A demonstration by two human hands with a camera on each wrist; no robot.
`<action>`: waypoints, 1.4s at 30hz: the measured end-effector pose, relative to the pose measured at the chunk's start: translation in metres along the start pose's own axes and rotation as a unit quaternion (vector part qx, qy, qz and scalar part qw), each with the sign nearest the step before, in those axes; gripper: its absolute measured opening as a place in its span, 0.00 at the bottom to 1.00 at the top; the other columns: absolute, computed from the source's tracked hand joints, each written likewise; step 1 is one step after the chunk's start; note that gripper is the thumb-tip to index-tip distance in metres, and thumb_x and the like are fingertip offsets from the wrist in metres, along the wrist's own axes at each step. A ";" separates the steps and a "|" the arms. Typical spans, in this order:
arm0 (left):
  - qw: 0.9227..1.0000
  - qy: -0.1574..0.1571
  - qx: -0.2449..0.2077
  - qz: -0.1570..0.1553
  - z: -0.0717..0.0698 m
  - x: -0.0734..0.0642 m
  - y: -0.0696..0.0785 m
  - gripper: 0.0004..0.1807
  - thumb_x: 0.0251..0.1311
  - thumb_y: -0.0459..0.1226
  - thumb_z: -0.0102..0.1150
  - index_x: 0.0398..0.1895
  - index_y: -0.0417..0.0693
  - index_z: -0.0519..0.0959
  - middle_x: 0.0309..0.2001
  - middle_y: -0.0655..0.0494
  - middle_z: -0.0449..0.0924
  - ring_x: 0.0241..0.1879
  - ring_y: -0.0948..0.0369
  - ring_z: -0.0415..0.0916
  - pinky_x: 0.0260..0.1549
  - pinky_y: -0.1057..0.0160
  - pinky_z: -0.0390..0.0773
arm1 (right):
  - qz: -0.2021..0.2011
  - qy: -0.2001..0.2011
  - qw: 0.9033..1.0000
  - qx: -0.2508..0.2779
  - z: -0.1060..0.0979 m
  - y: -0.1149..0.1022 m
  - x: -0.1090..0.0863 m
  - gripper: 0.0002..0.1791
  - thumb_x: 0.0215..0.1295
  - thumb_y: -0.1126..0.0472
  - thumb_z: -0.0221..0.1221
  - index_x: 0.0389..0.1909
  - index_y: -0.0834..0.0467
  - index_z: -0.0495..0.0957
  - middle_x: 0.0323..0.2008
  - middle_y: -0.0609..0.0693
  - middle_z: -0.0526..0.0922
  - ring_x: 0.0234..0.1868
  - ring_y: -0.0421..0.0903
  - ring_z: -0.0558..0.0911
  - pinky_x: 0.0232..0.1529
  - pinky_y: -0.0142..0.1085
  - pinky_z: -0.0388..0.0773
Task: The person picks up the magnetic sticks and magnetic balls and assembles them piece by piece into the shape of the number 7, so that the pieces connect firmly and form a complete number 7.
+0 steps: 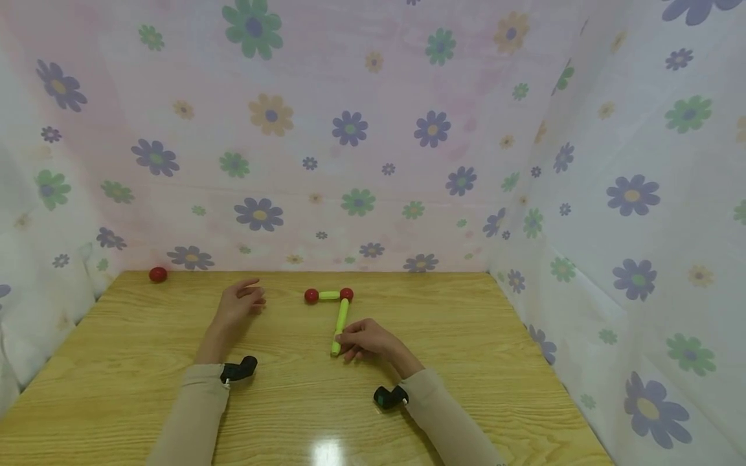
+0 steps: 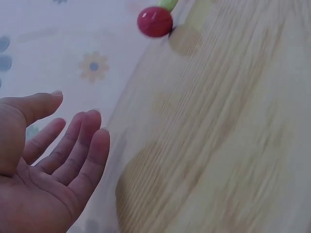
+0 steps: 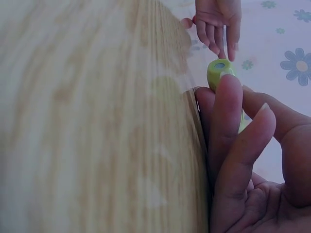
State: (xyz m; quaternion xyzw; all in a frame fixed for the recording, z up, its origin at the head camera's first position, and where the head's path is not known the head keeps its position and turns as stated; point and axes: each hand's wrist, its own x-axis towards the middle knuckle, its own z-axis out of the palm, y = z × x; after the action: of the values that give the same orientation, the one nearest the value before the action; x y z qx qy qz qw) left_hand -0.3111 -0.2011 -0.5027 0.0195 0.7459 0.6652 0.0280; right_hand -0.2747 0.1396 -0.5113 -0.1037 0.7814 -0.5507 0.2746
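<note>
My right hand [image 1: 372, 339] pinches a long yellow-green rod [image 1: 342, 317] near its lower end. In the right wrist view, the rod's end [image 3: 212, 77] shows a round pale tip between thumb and fingers. At its far end the rod meets a red ball [image 1: 346, 294]. From that ball a short yellow-green rod [image 1: 329, 295] runs left to a second red ball [image 1: 311, 296], so the pieces form an angled shape. To the left of this, my left hand [image 1: 239, 304] is held over the table with relaxed, spread fingers [image 2: 90, 167] and nothing in them.
A loose red ball [image 1: 158, 275] sits at the table's back left corner. The wooden table [image 1: 291, 401] backs onto a flowered cloth [image 1: 315, 194], which also hangs along the right side. Black wrist devices [image 1: 239, 369] sit at both sleeve cuffs.
</note>
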 end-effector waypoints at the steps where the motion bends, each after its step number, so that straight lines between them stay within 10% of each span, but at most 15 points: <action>1: 1.000 0.009 -0.001 -0.003 -0.006 -0.001 -0.001 0.33 0.80 0.39 0.52 0.80 0.34 0.57 0.62 0.34 0.74 0.42 0.66 0.82 0.44 0.67 0.87 | 0.001 0.000 1.000 0.000 0.000 0.000 0.000 0.15 0.74 0.51 0.64 0.44 0.61 0.86 0.30 0.49 0.89 0.24 0.37 0.85 0.22 0.24 0.74; 10: 0.992 0.112 -0.060 -0.028 -0.050 -0.012 -0.010 0.30 0.78 0.36 0.52 0.77 0.32 0.60 0.37 0.72 0.82 0.33 0.72 0.82 0.34 0.72 0.87 | 0.003 0.001 1.000 -0.002 0.000 -0.002 -0.001 0.14 0.74 0.52 0.63 0.43 0.60 0.86 0.30 0.49 0.89 0.24 0.37 0.85 0.21 0.23 0.73; 20: 0.949 0.233 -0.208 -0.045 -0.089 -0.018 -0.008 0.11 0.73 0.29 0.57 0.39 0.57 0.83 0.27 0.66 0.84 0.24 0.68 0.82 0.22 0.72 0.84 | 0.010 0.004 1.000 -0.007 0.000 -0.002 -0.001 0.15 0.74 0.51 0.63 0.44 0.60 0.86 0.30 0.48 0.89 0.24 0.36 0.84 0.22 0.23 0.73; 31: 0.905 0.348 -0.245 -0.021 -0.098 -0.023 -0.007 0.10 0.70 0.26 0.59 0.34 0.50 0.83 0.26 0.62 0.79 0.18 0.68 0.78 0.17 0.73 0.81 | 0.010 0.004 1.000 0.000 0.001 -0.001 -0.001 0.15 0.74 0.52 0.64 0.44 0.61 0.85 0.30 0.49 0.89 0.24 0.36 0.84 0.22 0.23 0.74; 42: 0.908 0.336 -0.247 -0.040 -0.117 -0.016 -0.011 0.11 0.72 0.29 0.58 0.54 0.43 0.75 0.32 0.63 0.78 0.21 0.68 0.81 0.23 0.74 0.84 | 0.003 0.002 1.000 -0.003 0.001 -0.001 -0.001 0.15 0.74 0.52 0.64 0.43 0.61 0.86 0.29 0.49 0.89 0.24 0.36 0.84 0.22 0.23 0.74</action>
State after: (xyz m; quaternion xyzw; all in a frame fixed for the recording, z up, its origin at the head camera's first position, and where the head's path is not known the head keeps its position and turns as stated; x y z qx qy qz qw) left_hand -0.3033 -0.3199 -0.5003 -0.2422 0.5229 0.7940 -0.1936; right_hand -0.2731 0.1390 -0.5100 -0.1007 0.7843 -0.5473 0.2743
